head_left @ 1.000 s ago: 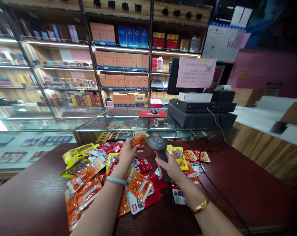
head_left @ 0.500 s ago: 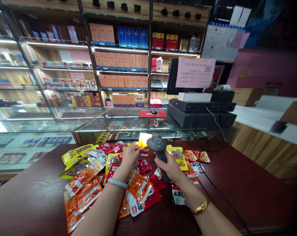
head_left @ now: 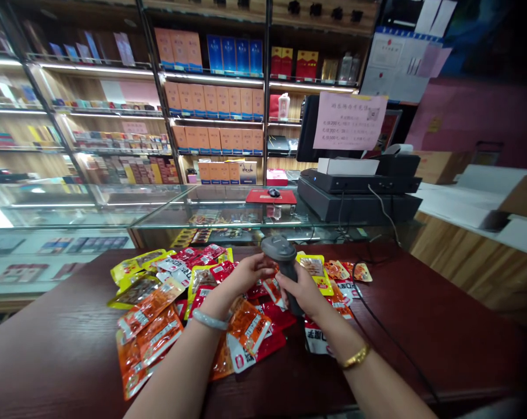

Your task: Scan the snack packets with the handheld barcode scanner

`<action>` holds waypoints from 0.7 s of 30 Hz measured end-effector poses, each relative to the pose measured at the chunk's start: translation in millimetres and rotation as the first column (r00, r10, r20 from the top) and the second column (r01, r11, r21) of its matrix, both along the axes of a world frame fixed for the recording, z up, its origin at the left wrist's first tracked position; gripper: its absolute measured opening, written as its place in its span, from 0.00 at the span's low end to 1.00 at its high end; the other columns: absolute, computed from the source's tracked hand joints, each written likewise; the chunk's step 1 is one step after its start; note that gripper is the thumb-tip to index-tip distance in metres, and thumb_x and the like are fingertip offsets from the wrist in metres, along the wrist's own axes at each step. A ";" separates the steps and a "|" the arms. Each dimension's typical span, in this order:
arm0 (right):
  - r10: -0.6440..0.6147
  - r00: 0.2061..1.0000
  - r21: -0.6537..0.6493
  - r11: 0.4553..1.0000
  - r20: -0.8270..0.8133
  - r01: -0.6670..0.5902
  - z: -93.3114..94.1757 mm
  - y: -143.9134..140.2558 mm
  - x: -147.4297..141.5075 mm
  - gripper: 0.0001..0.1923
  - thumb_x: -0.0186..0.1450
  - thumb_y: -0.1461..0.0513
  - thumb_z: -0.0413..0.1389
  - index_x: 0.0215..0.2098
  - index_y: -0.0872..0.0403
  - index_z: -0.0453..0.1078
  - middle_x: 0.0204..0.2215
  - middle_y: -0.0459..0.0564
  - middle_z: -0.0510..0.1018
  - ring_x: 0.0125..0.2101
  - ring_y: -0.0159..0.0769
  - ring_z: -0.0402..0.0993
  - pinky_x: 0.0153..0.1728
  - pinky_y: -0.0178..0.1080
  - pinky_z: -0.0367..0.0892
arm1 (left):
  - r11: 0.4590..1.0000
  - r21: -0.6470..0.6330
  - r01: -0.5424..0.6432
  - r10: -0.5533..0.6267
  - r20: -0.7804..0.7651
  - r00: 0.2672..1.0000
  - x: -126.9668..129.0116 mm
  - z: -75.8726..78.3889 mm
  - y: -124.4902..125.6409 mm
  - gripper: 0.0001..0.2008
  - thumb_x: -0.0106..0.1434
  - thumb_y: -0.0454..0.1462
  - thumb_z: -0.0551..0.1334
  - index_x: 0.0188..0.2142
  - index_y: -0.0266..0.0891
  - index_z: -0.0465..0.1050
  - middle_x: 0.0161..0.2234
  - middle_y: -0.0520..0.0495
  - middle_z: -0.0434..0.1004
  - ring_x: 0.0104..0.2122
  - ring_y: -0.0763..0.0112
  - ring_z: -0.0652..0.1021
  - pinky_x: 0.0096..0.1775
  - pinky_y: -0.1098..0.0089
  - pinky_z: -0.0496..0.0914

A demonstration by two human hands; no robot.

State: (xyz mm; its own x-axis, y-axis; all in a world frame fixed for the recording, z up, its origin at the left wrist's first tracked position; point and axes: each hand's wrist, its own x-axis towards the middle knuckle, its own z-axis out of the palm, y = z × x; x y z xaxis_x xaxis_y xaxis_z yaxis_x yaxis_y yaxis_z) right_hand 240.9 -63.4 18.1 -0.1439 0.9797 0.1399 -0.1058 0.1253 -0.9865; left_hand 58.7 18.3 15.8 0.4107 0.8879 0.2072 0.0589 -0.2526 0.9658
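My right hand (head_left: 301,288) is wrapped round the handle of a dark grey barcode scanner (head_left: 280,249), its head tilted toward the left. Just left of the scanner, my left hand (head_left: 250,273) is open, fingers extended above the pile and no packet visible in them. Below that hand lie red packets and an orange snack packet (head_left: 248,326). More orange packets (head_left: 159,337) and a yellow-edged packet (head_left: 135,294) spread to the left. Beyond my right hand are a yellow packet (head_left: 316,270) and small orange packets (head_left: 357,272). My forearms hide part of the pile.
The packets lie on a dark red-brown table (head_left: 424,326). A black cable (head_left: 383,326) runs across its right side. Behind stands a glass counter (head_left: 220,206) with a red mouse pad (head_left: 257,196), a monitor and a cash drawer (head_left: 359,201). Shelves of boxes line the wall.
The brightly lit packet in my left hand is gone from its fingers, which have opened and shifted slightly down. The glow has vanished. My right hand still grips the scanner in nearly the same place.
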 end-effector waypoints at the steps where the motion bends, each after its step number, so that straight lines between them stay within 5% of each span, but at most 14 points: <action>1: -0.001 1.000 0.001 1.000 0.002 0.001 0.3 0.1 0.2 0.25 0.60 0.46 0.66 0.45 0.51 0.65 0.12 0.36 0.70 0.11 0.32 0.62 0.15 0.34 0.60 | 1.000 0.024 0.009 -0.008 -0.052 0.999 -1.1 2.4 -1.4 0.24 0.54 0.44 0.75 0.49 0.39 0.82 0.43 0.43 0.88 0.47 0.55 0.85 0.53 0.57 0.77; 4: 0.000 1.000 -0.009 1.000 -0.010 0.000 1.6 0.3 0.9 0.26 0.60 0.47 0.66 0.48 0.51 0.66 0.13 0.36 0.70 0.12 0.32 0.62 0.16 0.35 0.61 | 0.983 0.148 -0.113 0.162 -0.382 0.910 -15.0 8.5 -2.4 0.20 0.60 0.43 0.69 0.51 0.41 0.82 0.48 0.41 0.87 0.50 0.53 0.83 0.55 0.58 0.75; 8: 0.018 1.000 -0.022 1.000 0.002 -0.018 5.4 -2.3 2.2 0.26 0.60 0.47 0.67 0.48 0.51 0.66 0.13 0.36 0.70 0.12 0.32 0.63 0.17 0.36 0.62 | 0.916 0.392 -0.086 0.380 -0.777 0.502 -32.9 11.9 -6.1 0.18 0.56 0.48 0.72 0.44 0.43 0.84 0.50 0.35 0.84 0.56 0.43 0.79 0.60 0.53 0.69; 11: 0.036 0.999 -0.016 0.999 0.009 -0.036 9.1 -5.3 2.7 0.24 0.61 0.48 0.66 0.47 0.50 0.65 0.14 0.36 0.70 0.12 0.32 0.63 0.17 0.36 0.62 | 0.922 0.388 0.017 0.361 -0.872 0.331 -32.1 14.8 -14.5 0.26 0.52 0.54 0.74 0.44 0.42 0.83 0.51 0.32 0.82 0.57 0.38 0.77 0.61 0.46 0.65; 16: 0.019 1.000 -0.022 1.000 0.020 -0.019 10.4 -6.0 2.2 0.25 0.60 0.49 0.66 0.48 0.51 0.65 0.14 0.36 0.70 0.13 0.32 0.63 0.17 0.36 0.63 | 0.954 0.294 0.068 0.268 -0.929 0.257 -24.2 21.5 -22.0 0.29 0.49 0.56 0.76 0.43 0.41 0.82 0.53 0.32 0.80 0.58 0.38 0.75 0.62 0.46 0.64; 21: 0.023 1.000 -0.015 1.000 -0.002 -0.023 6.6 -3.1 1.3 0.26 0.60 0.48 0.66 0.48 0.52 0.65 0.13 0.35 0.69 0.11 0.31 0.62 0.16 0.34 0.62 | 0.917 0.390 0.082 0.357 -0.896 0.264 -25.5 18.7 -13.4 0.27 0.55 0.59 0.71 0.42 0.40 0.80 0.49 0.34 0.83 0.54 0.42 0.78 0.55 0.54 0.67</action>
